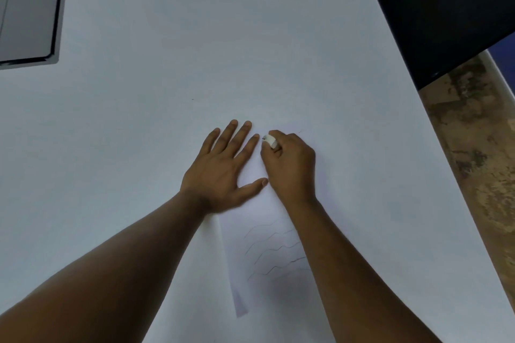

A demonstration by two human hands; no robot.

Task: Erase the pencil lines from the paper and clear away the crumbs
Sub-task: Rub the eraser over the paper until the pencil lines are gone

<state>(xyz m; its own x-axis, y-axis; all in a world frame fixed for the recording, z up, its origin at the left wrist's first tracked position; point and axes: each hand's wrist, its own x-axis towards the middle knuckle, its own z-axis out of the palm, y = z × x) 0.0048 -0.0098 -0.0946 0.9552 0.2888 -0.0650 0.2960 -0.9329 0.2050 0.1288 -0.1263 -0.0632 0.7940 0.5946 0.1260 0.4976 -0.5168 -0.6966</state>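
Observation:
A white sheet of paper [259,262] lies on the white table, its near half marked with several wavy pencil lines [274,250]. My left hand [223,170] lies flat with fingers spread, pressing the paper's far left part down. My right hand [288,167] grips a small white eraser [271,141] between thumb and fingers, its tip on the paper near the far edge, close to my left index fingertip. A faint pencil trace shows just beyond my right hand. My right forearm covers the right ends of the lines.
The white table [195,50] stretches wide around the paper. A grey laptop-like device [28,8] sits at the far left corner. A black panel [434,8] overhangs the far right. The table's right edge borders a brown mottled floor [479,147]. A tiny dark speck [192,99] lies beyond my left hand.

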